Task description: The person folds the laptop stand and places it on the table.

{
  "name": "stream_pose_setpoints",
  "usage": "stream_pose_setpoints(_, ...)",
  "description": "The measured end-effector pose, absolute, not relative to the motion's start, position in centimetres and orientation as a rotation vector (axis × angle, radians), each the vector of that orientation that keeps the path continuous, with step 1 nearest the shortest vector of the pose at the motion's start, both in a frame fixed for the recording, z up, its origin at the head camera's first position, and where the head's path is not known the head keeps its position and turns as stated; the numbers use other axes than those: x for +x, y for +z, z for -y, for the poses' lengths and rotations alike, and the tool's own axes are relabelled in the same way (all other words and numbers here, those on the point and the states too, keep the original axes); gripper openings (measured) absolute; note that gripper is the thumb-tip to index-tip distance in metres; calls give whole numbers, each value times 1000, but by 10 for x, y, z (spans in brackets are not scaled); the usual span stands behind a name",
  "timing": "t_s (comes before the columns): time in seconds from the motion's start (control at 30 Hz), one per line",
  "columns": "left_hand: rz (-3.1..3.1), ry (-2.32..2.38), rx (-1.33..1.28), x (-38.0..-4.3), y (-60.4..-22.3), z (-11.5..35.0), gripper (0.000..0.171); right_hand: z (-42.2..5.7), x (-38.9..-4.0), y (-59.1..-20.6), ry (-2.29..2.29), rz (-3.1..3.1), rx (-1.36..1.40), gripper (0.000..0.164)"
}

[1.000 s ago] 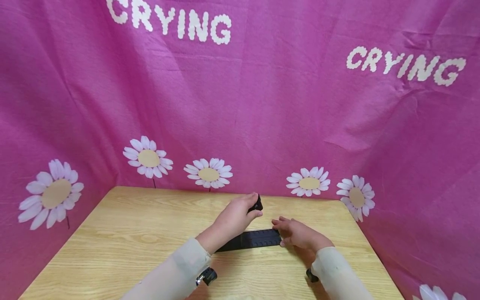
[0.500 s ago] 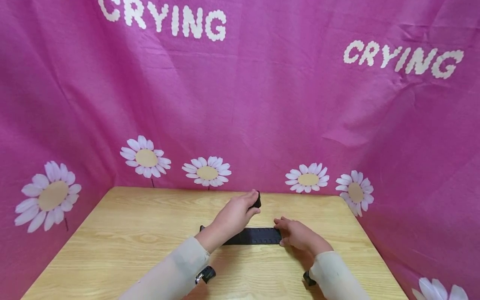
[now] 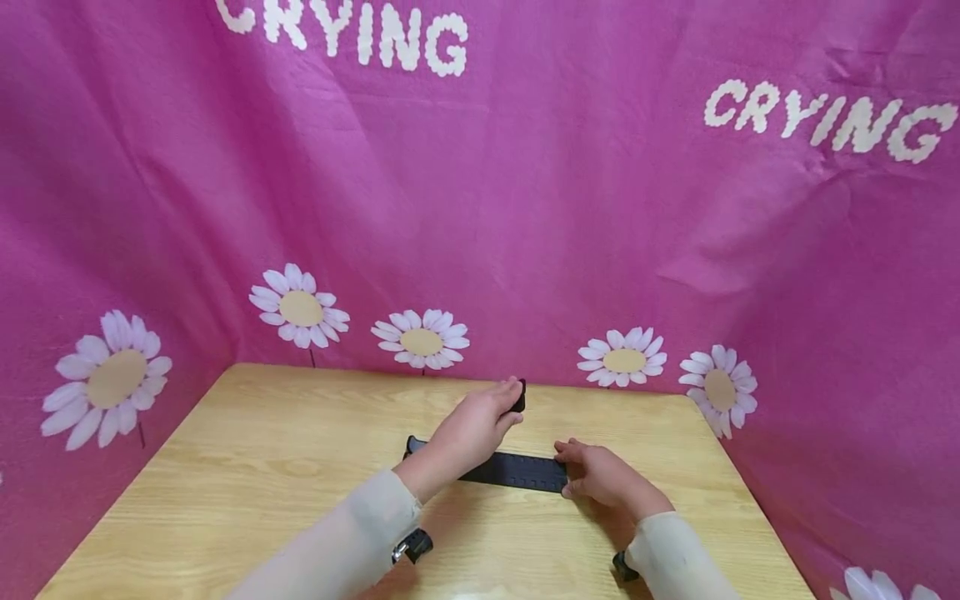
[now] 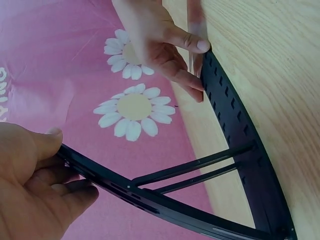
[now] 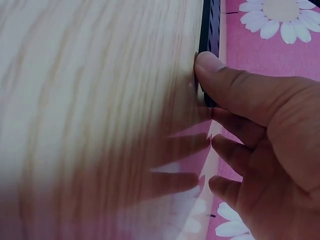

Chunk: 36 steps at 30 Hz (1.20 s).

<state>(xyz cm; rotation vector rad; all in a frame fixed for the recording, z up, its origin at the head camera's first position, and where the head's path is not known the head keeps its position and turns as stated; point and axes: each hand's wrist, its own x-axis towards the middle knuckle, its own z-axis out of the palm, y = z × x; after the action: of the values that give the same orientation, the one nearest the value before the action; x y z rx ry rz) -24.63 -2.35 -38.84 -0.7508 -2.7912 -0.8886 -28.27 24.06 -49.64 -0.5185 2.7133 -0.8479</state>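
A black folding stand lies on the table, its long notched base (image 3: 517, 472) flat or nearly so. In the left wrist view, a slotted upper panel (image 4: 170, 207) rises from a joint at one end of the base, and a two-bar prop (image 4: 195, 167) spans between them. My left hand (image 3: 472, 429) pinches the raised free end of that panel, thumb on one side and fingers beneath. At the base's right end, my right hand (image 3: 603, 479) pinches the edge between thumb and index finger; its other fingers (image 5: 227, 152) are spread over the table. My left forearm hides part of the base.
The wooden table (image 3: 262, 467) meets a pink cloth backdrop (image 3: 525, 208) printed with daisies and lettering behind and at both sides. A dark strap with a buckle (image 3: 414, 546) hangs below the left sleeve.
The stand's base has turned slightly, its left end swinging away from me and showing more beyond the left wrist. Both hands keep their hold.
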Motion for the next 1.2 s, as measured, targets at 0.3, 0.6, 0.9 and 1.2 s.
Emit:
stream_pose_setpoints(0.3, 2769, -857, -783, -247, -388, 22, 51, -243, -274, -500, -832, -2744, -620, 49)
stream_pose_setpoints(0.6, 2707, -806, -912, -257, -385, 28, 50, -235, -264, -497, -683, -2894, -597, 47)
stream_pose_setpoints(0.9, 2703, -784, -939, -260, -384, 28, 48, -218, -243, -492, -527, -3001, -415, 47)
stream_pose_setpoints(1.2, 2676, -857, -940, -268, -385, 28, 47, -214, -232, -492, -619, -3016, -376, 48)
